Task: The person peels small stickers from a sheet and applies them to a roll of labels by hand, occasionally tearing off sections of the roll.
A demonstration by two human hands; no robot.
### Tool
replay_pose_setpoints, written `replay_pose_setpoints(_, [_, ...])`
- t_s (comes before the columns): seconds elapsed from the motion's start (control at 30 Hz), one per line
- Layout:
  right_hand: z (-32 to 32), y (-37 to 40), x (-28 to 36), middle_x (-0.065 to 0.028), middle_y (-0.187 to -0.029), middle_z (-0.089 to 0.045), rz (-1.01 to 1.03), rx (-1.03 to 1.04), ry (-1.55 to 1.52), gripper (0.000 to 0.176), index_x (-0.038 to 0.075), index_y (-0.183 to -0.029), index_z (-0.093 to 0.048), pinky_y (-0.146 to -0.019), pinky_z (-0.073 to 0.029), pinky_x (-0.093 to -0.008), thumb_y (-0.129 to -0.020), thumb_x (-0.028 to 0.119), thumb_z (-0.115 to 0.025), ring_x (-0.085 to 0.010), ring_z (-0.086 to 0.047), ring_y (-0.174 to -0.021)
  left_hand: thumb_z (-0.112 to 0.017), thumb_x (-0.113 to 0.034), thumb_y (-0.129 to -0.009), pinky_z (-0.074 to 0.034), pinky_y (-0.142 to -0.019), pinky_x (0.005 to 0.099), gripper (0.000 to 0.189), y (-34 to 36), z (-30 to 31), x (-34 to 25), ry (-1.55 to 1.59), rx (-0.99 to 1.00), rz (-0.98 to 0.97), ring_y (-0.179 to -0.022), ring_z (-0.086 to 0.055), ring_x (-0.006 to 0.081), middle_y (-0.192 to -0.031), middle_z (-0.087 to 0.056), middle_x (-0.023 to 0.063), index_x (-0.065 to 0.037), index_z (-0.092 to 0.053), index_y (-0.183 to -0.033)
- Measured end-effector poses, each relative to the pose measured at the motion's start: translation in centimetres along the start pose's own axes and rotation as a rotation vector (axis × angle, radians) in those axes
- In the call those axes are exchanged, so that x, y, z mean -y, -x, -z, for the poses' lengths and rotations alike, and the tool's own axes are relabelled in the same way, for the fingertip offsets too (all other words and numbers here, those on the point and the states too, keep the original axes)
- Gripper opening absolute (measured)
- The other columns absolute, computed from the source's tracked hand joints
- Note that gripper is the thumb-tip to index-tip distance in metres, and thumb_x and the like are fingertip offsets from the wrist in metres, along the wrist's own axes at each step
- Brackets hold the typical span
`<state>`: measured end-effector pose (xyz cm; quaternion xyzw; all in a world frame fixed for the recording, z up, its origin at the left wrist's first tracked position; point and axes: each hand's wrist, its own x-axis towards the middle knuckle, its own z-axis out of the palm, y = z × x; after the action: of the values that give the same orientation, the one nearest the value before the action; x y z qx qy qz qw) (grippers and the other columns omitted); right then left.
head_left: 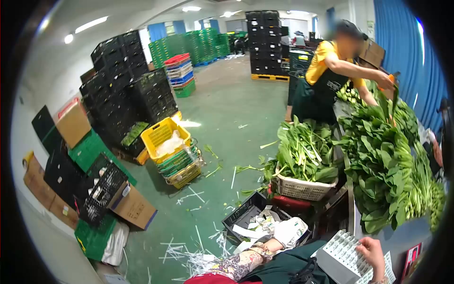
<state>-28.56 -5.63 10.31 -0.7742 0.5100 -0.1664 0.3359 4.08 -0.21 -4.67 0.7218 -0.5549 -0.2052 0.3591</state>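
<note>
My right hand (372, 254) is closed at the right edge of a printed label sheet (341, 250), fingers on its surface. Another piece of the printed sheet lies below that hand, over the table edge. My left hand (289, 231) looks covered by a white glove and reaches over a black crate (241, 215) on the floor. Its fingers blend with the pale paper scraps (263, 222) in the crate, so I cannot see whether they grip anything. A patterned sleeve (236, 266) covers the left forearm.
Leafy greens (378, 161) are heaped on the table at right, where a co-worker (331, 75) handles some. A pale basket (305, 188) of greens stands beside it. Paper strips (187, 258) litter the floor. Yellow baskets (165, 142) and stacked black crates (118, 80) stand left.
</note>
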Motion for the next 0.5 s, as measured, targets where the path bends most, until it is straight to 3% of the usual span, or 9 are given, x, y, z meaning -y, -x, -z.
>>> replay_pose_setpoints(0.07, [-0.6,-0.3,2.1,-0.0106,-0.062,-0.059,0.029,0.045,0.062,0.017,-0.006,-0.084,-0.060,-0.055,-0.044,-0.0267,-0.071,0.003,-0.068,-0.0117,-0.053,-0.055,-0.050,-0.037,-0.086,-0.048,-0.060,0.0394,0.032,0.2,0.2,0.6,0.211,-0.003,0.022,-0.071,-0.062,0.0289,-0.076,-0.064,0.0122,-0.012,-0.060,-0.102])
replay_pose_setpoints(0.17, [-1.7,-0.5,5.1,-0.0109,-0.062,-0.059,0.082,0.078,0.122,0.016,-0.006,-0.084,-0.060,-0.056,-0.044,-0.0270,-0.073,0.003,-0.068,-0.0125,-0.053,-0.055,-0.051,-0.037,-0.086,-0.048,-0.060,0.0405,0.030,1.2,1.9,1.0,0.174,0.032,0.093,-0.072,-0.062,0.0288,-0.082,-0.063,0.0107,-0.014,-0.061,-0.103])
replay_pose_setpoints(0.23, [-2.4,-0.5,7.0,-0.0112,-0.062,-0.059,0.094,0.091,0.148,0.016,-0.006,-0.085,-0.060,-0.056,-0.044,-0.0273,-0.074,0.004,-0.067,-0.0134,-0.053,-0.056,-0.054,-0.038,-0.085,-0.048,-0.062,0.0411,0.036,1.6,1.0,2.6,-0.038,-0.138,-0.122,-0.075,-0.061,0.0301,-0.096,-0.060,0.0104,-0.012,-0.057,-0.110])
replay_pose_setpoints(0.3, [-3.2,-0.6,9.0,-0.0112,-0.062,-0.059,0.087,0.105,0.169,0.016,-0.005,-0.085,-0.060,-0.057,-0.044,-0.0276,-0.075,0.004,-0.067,-0.0145,-0.054,-0.056,-0.051,-0.040,-0.087,-0.049,-0.065,0.0406,0.041,2.9,3.8,-0.2,0.065,-0.405,-0.039,-0.076,-0.061,0.0319,-0.099,-0.059,0.0130,-0.010,-0.052,-0.115])
replay_pose_setpoints(0.33, [-3.6,-0.7,9.8,-0.0112,-0.062,-0.059,0.105,0.114,0.193,0.015,-0.005,-0.086,-0.060,-0.057,-0.044,-0.0278,-0.075,0.005,-0.066,-0.0147,-0.054,-0.056,-0.053,-0.040,-0.087,-0.049,-0.068,0.0407,0.050,3.2,5.4,-0.9,0.145,-0.282,-0.046,-0.079,-0.061,0.0337,-0.109,-0.055,0.0132,-0.006,-0.047,-0.122])
replay_pose_setpoints(0.37, [-4.0,-0.8,10.6,-0.0112,-0.062,-0.059,0.122,0.123,0.217,0.015,-0.005,-0.086,-0.060,-0.057,-0.044,-0.0279,-0.076,0.005,-0.066,-0.0150,-0.054,-0.056,-0.050,-0.042,-0.089,-0.048,-0.075,0.0402,0.049,2.9,5.1,-0.7,0.352,-0.308,-0.136,-0.087,-0.060,0.0350,-0.109,-0.058,0.0144,-0.008,-0.048,-0.124])
replay_pose_setpoints(0.43, [-4.8,-0.8,12.2,-0.0112,-0.062,-0.059,0.138,0.148,0.262,0.015,-0.004,-0.087,-0.060,-0.057,-0.044,-0.0282,-0.076,0.005,-0.065,-0.0151,-0.053,-0.056,-0.049,-0.044,-0.090,-0.044,-0.087,0.0368,0.052,3.0,6.2,-1.2,0.612,0.116,-0.061,-0.107,-0.055,0.0330,-0.118,-0.056,0.0165,-0.008,-0.047,-0.127])
replay_pose_setpoints(0.47, [-5.3,-0.8,13.1,-0.0112,-0.062,-0.059,0.137,0.164,0.280,0.015,-0.004,-0.087,-0.060,-0.057,-0.044,-0.0284,-0.076,0.005,-0.065,-0.0151,-0.053,-0.056,-0.046,-0.045,-0.091,-0.046,-0.083,0.0353,0.051,3.4,7.1,-1.5,0.659,0.139,-0.196,-0.099,-0.060,0.0292,-0.116,-0.059,0.0141,-0.010,-0.047,-0.128])
replay_pose_setpoints(0.5, [-5.7,-0.9,14.1,-0.0112,-0.062,-0.058,0.135,0.181,0.296,0.015,-0.004,-0.087,-0.060,-0.057,-0.044,-0.0286,-0.077,0.006,-0.065,-0.0150,-0.053,-0.056,-0.050,-0.039,-0.091,-0.047,-0.074,0.0296,0.046,4.3,8.8,-2.5,0.786,0.246,-0.163,-0.082,-0.062,0.0188,-0.102,-0.064,0.0094,-0.011,-0.048,-0.128])
